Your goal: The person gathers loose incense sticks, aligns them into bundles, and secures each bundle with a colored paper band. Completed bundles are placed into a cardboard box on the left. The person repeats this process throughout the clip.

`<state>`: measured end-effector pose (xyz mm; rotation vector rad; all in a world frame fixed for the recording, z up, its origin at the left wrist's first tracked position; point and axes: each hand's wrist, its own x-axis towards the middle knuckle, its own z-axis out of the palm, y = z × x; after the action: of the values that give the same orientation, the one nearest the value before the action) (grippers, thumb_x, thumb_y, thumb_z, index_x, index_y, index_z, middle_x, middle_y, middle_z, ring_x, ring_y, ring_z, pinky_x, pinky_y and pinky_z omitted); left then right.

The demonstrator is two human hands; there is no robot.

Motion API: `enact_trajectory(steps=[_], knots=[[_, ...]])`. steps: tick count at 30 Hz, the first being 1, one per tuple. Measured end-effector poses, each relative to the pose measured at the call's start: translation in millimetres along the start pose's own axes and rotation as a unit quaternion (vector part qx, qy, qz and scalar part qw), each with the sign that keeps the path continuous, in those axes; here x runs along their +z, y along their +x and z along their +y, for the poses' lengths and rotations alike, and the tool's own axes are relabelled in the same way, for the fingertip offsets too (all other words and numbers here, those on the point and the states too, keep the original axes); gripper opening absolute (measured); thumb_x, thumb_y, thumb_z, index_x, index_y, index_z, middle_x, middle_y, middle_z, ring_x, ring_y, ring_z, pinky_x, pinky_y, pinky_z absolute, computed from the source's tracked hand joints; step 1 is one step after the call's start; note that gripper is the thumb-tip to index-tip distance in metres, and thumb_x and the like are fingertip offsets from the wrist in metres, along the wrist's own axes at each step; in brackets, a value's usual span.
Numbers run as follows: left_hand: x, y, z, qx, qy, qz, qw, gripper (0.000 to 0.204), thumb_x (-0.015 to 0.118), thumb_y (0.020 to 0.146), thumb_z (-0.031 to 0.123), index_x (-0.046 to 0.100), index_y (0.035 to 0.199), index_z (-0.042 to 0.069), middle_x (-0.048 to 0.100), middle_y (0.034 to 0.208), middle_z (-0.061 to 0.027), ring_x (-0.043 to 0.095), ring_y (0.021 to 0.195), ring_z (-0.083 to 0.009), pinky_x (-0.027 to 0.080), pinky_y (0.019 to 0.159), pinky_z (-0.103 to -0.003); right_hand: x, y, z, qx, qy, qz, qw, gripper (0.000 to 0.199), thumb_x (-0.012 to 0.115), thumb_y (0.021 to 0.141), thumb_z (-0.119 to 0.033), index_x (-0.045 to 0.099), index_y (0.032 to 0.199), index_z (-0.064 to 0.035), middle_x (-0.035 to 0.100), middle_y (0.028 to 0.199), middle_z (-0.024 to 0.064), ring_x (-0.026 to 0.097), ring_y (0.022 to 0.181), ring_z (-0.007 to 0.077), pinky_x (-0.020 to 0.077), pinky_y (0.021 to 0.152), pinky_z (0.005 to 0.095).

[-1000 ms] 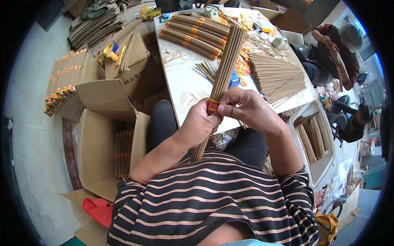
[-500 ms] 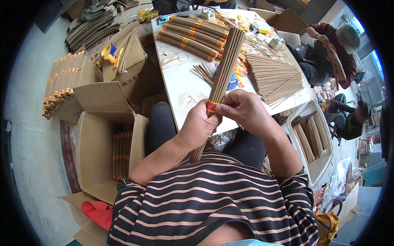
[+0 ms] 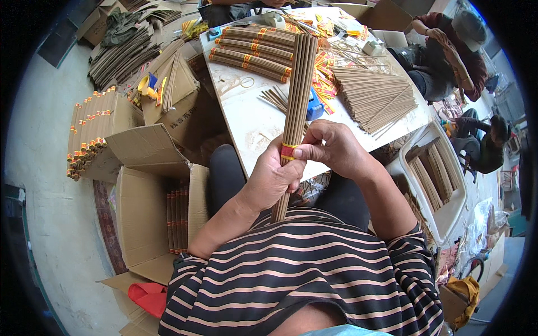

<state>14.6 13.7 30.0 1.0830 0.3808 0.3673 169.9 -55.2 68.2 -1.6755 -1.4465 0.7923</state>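
A bundle of long brown incense sticks (image 3: pixel 300 84) stands nearly upright in front of me, its lower end by my striped shirt. My left hand (image 3: pixel 273 171) is wrapped round its lower half. A red and yellow paper band (image 3: pixel 288 151) circles the bundle just above that grip. My right hand (image 3: pixel 334 147) pinches at the band's right side with thumb and forefinger. Behind the bundle on the white table (image 3: pixel 235 106) are a blue tape dispenser (image 3: pixel 314 105), a few short loose sticks (image 3: pixel 274 99) and scattered red and yellow labels (image 3: pixel 323 75).
Banded bundles (image 3: pixel 249 60) lie at the table's far left, a fanned pile of sticks (image 3: pixel 375 101) at its right. An open carton (image 3: pixel 147 207) holding bundles is at my left, a white bin (image 3: pixel 458 196) of sticks at my right. A co-worker (image 3: pixel 468 56) sits far right.
The bundle has tilted more upright, its top moving left. My right thumb and forefinger stay at the band. The whole view has shifted slightly.
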Motion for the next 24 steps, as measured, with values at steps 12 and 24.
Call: enact_trajectory(steps=[12,24], knots=[[3,-2,3,-0.013,-0.102,-0.084,0.991,0.039,0.058,0.087,0.012,0.037,0.119,0.004,0.045,0.074,0.0016,0.044,0.054,-0.0034,0.042,0.050,-0.016,4,-4,21,-0.090,0.168,-0.005,0.982,0.025,0.073,0.075,-0.021,0.057,0.070,-0.0017,0.050,0.065,0.0022,0.048,0.062,0.0099,0.0409,0.055,0.0256],[0,2,0,0.005,-0.086,-0.109,0.990,0.052,0.063,0.082,0.039,0.039,0.114,0.005,0.046,0.069,-0.0001,0.043,0.052,-0.0040,0.041,0.048,-0.016,7,-3,25,-0.117,0.161,0.026,0.980,0.025,0.074,0.073,-0.021,0.056,0.071,-0.0038,0.054,0.068,0.0004,0.050,0.063,0.0093,0.0415,0.057,0.0236]])
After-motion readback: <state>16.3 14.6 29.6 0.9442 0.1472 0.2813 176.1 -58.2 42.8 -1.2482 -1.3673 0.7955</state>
